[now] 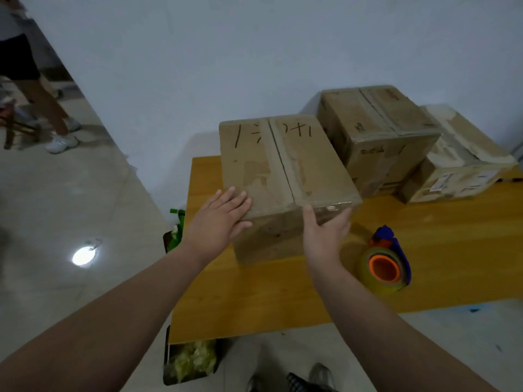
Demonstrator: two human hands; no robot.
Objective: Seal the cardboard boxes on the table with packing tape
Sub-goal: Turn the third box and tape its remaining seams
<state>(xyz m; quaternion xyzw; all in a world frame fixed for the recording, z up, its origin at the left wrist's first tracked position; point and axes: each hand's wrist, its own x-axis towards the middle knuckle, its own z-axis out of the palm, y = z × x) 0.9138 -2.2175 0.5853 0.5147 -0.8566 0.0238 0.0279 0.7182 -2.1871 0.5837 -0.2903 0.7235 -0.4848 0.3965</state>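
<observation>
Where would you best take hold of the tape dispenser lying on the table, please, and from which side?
Probably by its blue handle, coming from above and the right with the right hand. The tape dispenser lies on its side, orange core facing up, and the handle curves around the roll's right edge, clear of the nearest box on its left.

1 head-worn view (wide-angle), forward and down, close over the yellow table (268, 301).

The nearest box (283, 165) stands on the table (254, 295), toward its left end; the tape dispenser (385, 264) lies just right of it; a second box (376, 137) stands behind, rightward; a third box (458, 168) farther right.
</observation>
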